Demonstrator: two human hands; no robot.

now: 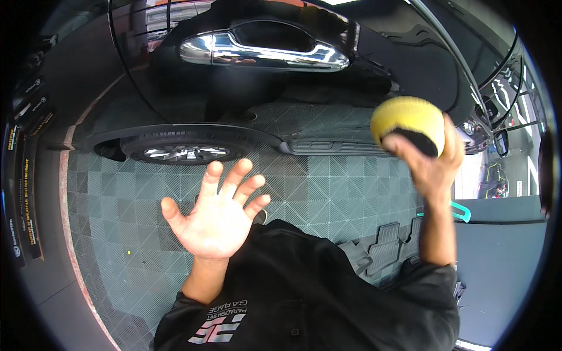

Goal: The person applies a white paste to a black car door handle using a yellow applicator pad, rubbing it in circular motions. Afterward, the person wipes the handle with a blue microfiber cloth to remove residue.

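Observation:
In my right hand [434, 162] is a round yellow foam applicator pad [406, 116] with a black part on the side toward my palm. The hand is raised at the right, by the black car door panel [272, 90], and looks slightly blurred; whether the pad touches the paint cannot be told. Palm up and fingers spread, my left hand [215, 215] holds nothing over the floor. Beyond it stands the car's rear wheel [189, 149] with a silver alloy rim. A chrome door handle [268, 52] crosses the glossy door at the top.
Grey ribbed floor tiles [298, 184] lie between me and the car. Below the door runs a side step [333, 147]. Dark floor mats [386, 245] lie at the lower right, near a teal-handled item [461, 212]. Black boxes with writing [26, 188] line the far left.

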